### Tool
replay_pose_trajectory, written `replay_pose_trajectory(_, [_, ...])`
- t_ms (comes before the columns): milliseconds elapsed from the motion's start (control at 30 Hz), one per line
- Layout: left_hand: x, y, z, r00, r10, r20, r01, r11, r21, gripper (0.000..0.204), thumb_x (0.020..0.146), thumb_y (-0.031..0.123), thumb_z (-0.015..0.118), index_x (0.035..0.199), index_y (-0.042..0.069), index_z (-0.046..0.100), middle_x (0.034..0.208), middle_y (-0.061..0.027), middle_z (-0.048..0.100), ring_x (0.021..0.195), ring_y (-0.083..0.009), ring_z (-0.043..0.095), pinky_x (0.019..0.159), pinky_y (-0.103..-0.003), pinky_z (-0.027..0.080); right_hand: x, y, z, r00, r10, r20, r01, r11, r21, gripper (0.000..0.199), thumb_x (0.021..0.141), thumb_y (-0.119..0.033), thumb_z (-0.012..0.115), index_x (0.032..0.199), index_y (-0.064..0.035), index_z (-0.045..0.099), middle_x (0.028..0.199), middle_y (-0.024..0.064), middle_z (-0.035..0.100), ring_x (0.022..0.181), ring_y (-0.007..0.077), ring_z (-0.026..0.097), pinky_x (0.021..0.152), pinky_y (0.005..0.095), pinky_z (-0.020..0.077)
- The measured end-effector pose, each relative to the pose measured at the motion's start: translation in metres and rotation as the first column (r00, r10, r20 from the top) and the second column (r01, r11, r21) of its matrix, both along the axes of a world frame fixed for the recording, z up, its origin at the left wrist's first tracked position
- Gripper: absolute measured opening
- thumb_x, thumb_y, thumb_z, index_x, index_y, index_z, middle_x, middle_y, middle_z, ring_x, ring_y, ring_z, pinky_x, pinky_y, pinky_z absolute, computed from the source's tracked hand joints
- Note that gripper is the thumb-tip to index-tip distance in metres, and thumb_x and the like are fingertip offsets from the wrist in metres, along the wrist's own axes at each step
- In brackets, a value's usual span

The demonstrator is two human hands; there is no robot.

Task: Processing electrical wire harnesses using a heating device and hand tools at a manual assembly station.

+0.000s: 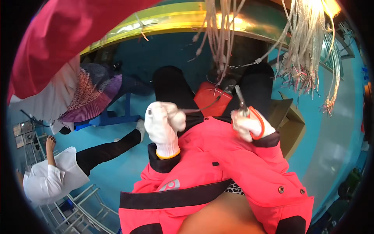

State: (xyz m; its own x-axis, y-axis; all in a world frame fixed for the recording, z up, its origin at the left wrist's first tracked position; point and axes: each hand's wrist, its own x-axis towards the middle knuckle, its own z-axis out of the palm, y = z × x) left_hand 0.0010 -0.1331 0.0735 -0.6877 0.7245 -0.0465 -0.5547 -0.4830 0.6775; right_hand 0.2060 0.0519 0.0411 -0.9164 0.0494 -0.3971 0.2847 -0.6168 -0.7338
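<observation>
My left hand [163, 121], in a white knit glove, is closed in front of my lap. A thin dark wire [200, 109] runs out of its fingers to the right, toward a red object [212, 102] between my knees. Also gloved in white, my right hand [249, 126] grips a pair of scissors [257, 121] with orange-red handles. The metal blades point up and away, apart from the wire. Whether the blades are spread is hard to make out.
Bundles of pale cables [306, 46] with stripped ends hang off a yellow-edged bench [177, 17]. An open cardboard box [290, 124] stands to my right. At left, one person in red sits close on a blue stool [111, 117]; another person [58, 173] is farther off near metal racks.
</observation>
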Motion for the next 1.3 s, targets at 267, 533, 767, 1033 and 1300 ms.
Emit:
replay_pose_trajectory(267, [-0.048, 0.026, 0.084, 0.899, 0.129, -0.419, -0.215, 0.963, -0.164, 0.027, 0.095, 0.022, 0.047, 0.09, -0.003, 0.056, 0.068, -0.01, 0.051, 0.058, -0.0181, 0.047, 0.054, -0.03, 0.041, -0.026, 0.181, -0.223, 0.698, -0.514, 0.498, 0.587, 0.81, 0.013, 0.016, 0.084, -0.022, 0.063, 0.093, -0.0091, 0.062, 0.072, 0.0039, 0.057, 0.049, 0.0115, 0.049, 0.039, 0.0208, 0.0366])
replay_pose_trajectory(533, [-0.092, 0.021, 0.164, 0.81, 0.128, -0.572, -0.303, 0.927, -0.221, 0.022, 0.094, 0.018, 0.048, 0.089, -0.002, 0.056, 0.066, -0.0068, 0.049, 0.056, -0.0162, 0.049, 0.051, -0.028, 0.04, -0.04, 0.174, -0.245, 0.758, -0.575, 0.307, 0.602, 0.798, 0.009, 0.016, 0.085, -0.023, 0.061, 0.097, -0.0124, 0.062, 0.073, 0.0044, 0.059, 0.05, 0.0138, 0.051, 0.038, 0.0218, 0.0374])
replay_pose_trajectory(767, [-0.226, 0.131, 0.298, 0.332, 0.164, -0.929, -0.648, 0.755, -0.099, 0.025, 0.088, 0.021, 0.053, 0.068, 0.007, 0.046, 0.057, 0.0021, 0.042, 0.046, -0.0065, 0.04, 0.042, -0.023, 0.03, -0.038, 0.183, -0.249, 0.589, -0.763, 0.265, 0.793, 0.61, -0.006, 0.017, 0.086, -0.025, 0.06, 0.101, -0.0156, 0.062, 0.073, 0.0049, 0.061, 0.05, 0.0161, 0.053, 0.036, 0.0229, 0.0381])
replay_pose_trajectory(1033, [-0.44, 0.272, 0.33, -0.009, -0.195, -0.981, -0.829, 0.551, -0.102, 0.034, 0.082, 0.034, 0.053, 0.084, 0.001, 0.061, 0.076, -0.0197, 0.063, 0.069, -0.0343, 0.061, 0.065, -0.041, 0.049, -0.022, 0.152, -0.238, 0.51, -0.816, 0.271, 0.86, 0.48, -0.174, 0.028, 0.082, -0.026, 0.066, 0.107, -0.014, 0.06, 0.077, 0.0058, 0.065, 0.053, 0.0179, 0.058, 0.033, 0.0276, 0.0405])
replay_pose_trajectory(1300, [-0.589, 0.303, 0.078, 0.455, -0.175, -0.873, -0.763, 0.429, -0.483, 0.04, 0.082, 0.037, 0.052, 0.107, 0.006, 0.058, 0.091, -0.0205, 0.064, 0.078, -0.0355, 0.062, 0.07, -0.04, 0.049, -0.054, 0.125, -0.147, 0.637, -0.716, 0.286, 0.767, 0.627, -0.139, 0.028, 0.088, -0.021, 0.056, 0.112, -0.0081, 0.058, 0.088, 0.0095, 0.067, 0.046, 0.0165, 0.053, 0.034, 0.0202, 0.0298])
